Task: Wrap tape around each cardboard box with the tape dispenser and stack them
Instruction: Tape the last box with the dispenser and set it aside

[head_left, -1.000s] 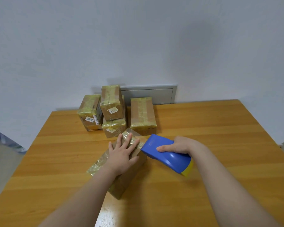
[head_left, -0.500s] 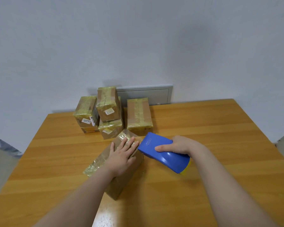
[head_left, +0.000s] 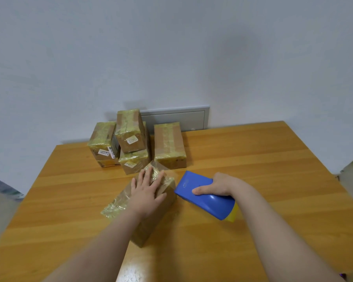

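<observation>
Pale wall (head_left: 171, 58) behind, grey panel (head_left: 183, 119) low against it; wooden worktop (head_left: 273, 159) in front. At rear of worktop, four taped boxes (head_left: 169, 144) close together, one set on top of another. Nearer, fifth cardboard box (head_left: 155, 218) lying at an angle, pinned under left hand (head_left: 147, 192), fingers spread flat across its top. Just beside its right edge, blue tape dispenser (head_left: 208, 202) gripped in right hand (head_left: 218, 185), thumb on the near face, other fingers hidden behind the body. Clear tape (head_left: 163, 168) wrinkled over the far end of the box; any strand running to the dispenser not discernible. Judged mid-wrap, stacking outstanding. Main hazard: skidding or turning of the box on the smooth worktop under a sideways pull, restraint being a flat palm only. Next: slack or creased tape from an uneven pull, with loose film (head_left: 116, 204) puckered at the near left corner. Lesser: knocking of the four taped boxes by the far corner of the box in work, close to them. Least: fingertips trapped under a fresh pass of tape.
</observation>
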